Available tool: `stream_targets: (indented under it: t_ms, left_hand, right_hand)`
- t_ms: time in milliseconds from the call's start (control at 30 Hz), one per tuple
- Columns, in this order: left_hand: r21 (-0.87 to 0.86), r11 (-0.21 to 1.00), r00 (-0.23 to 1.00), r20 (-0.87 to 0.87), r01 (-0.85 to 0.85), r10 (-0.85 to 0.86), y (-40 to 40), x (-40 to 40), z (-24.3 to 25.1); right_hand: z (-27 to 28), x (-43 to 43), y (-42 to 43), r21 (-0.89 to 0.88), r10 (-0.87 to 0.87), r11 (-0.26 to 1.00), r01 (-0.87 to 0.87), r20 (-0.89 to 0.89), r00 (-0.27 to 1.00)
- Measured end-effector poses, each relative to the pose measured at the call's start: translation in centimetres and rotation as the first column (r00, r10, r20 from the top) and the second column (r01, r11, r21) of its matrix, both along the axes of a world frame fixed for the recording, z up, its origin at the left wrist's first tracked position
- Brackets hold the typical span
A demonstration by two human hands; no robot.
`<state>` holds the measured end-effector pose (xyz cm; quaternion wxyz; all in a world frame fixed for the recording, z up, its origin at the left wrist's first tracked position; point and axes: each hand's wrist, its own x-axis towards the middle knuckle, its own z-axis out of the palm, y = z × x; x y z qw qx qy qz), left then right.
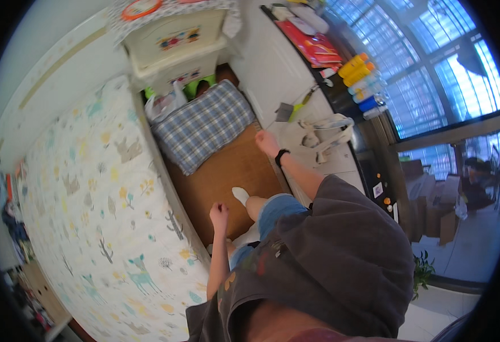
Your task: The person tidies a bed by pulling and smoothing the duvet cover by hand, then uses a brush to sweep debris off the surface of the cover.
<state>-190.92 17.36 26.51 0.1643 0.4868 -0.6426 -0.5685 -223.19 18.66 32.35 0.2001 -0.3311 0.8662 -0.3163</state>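
My left hand [219, 217] hangs with curled fingers over a brown mat [237, 162], near the edge of a bed [117, 205]. No object shows in it. My right hand [268, 143], a black band [281, 157] around its wrist, is closed over the mat's right edge, with nothing visible in it. Ahead of both hands, a blue-and-white plaid pillow [205, 122] lies on the mat's far end. My white-socked foot [241, 195] is on the mat between my hands. Beyond the pillow, a white plastic bag [164, 104] is partly hidden.
A white plastic drawer unit [177, 40] stands beyond the pillow. On the right-hand floor are a grey-and-green brush-like tool [290, 111] and a bundled white cloth [329, 134]. Several bottles [357, 70] and a red packet [307, 42] line the dark ledge [344, 102] under the window.
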Motion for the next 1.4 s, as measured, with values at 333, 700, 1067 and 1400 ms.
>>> stream_targets:
  t_ms: [333,700,1067,1400]
  left_hand:
    - [0.086,0.913,0.905,-0.2,0.399,-0.376,-3.6,-19.9,12.3]
    - [0.094,0.939,0.943,0.008,0.33,-0.332,-5.9,-15.3,12.5]
    - [0.26,0.921,0.956,-0.118,0.289,-0.267,-3.3,-15.7,11.8]
    - [0.377,0.907,0.982,-0.088,0.189,-0.168,-2.7,-13.5,11.8]
  right_hand:
    - [5.0,-23.4,1.2,0.021,-0.648,0.76,0.65,-0.068,0.759]
    - [7.5,-21.2,0.9,-0.565,-0.599,0.474,0.675,0.356,0.718]
    - [11.0,-28.4,5.7,-0.566,-0.539,0.576,0.59,0.28,0.794]
    - [9.2,-28.1,6.4,-0.274,-0.692,0.376,0.885,0.552,0.465]
